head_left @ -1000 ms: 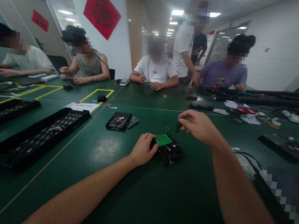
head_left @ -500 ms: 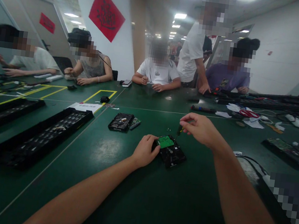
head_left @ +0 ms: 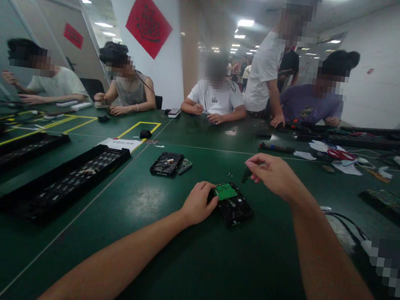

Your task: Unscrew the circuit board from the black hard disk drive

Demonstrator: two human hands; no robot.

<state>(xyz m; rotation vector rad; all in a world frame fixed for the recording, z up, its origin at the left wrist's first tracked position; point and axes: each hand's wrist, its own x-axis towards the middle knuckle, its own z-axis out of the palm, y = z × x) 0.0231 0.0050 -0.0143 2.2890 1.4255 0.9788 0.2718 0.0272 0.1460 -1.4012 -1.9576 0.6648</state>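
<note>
A black hard drive (head_left: 234, 212) lies flat on the dark green table, with a green circuit board (head_left: 226, 191) on its far part. My left hand (head_left: 199, 203) is closed on the drive's left edge, fingers on the far side and thumb near the board. Above the drive's far right side, my right hand (head_left: 268, 174) pinches a small screwdriver (head_left: 245, 175) by its dark handle. The screwdriver points down, its tip at the board's right edge; whether it sits in a screw is too small to tell. Several tiny screws (head_left: 229, 174) lie just beyond the drive.
Another hard drive (head_left: 166, 164) lies to the left, beside a loose circuit board (head_left: 185, 166). A long black tray (head_left: 66, 184) stands further left. Cables (head_left: 347, 219) and a black device with a board (head_left: 393, 207) are at right. People sit across the table (head_left: 155, 262).
The view has shifted slightly, so everything sits a little further right. My left hand still holds the drive, and my right hand keeps the screwdriver at the board's right edge.
</note>
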